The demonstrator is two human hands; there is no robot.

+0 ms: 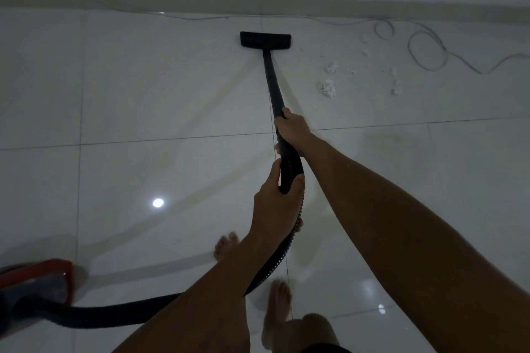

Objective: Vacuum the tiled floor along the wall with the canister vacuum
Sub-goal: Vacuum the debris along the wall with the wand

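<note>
The black floor nozzle (265, 39) lies flat on the white tiled floor (160, 89), a short way before the baseboard (286, 6). From it the black wand (272, 86) runs back to me. My right hand (292, 127) grips the wand's near end. Just below, my left hand (276, 203) grips the ribbed black hose (289, 169) where it bends down. The hose trails past my bare feet to the red canister vacuum (40, 281) at the lower left. White crumpled scraps (329, 88) lie right of the wand.
A thin grey cable (424, 49) loops over the tiles at the upper right and runs left along the baseboard. More white scraps (397, 87) lie near it. My bare feet (226, 246) stand close behind the hose. The room is dim.
</note>
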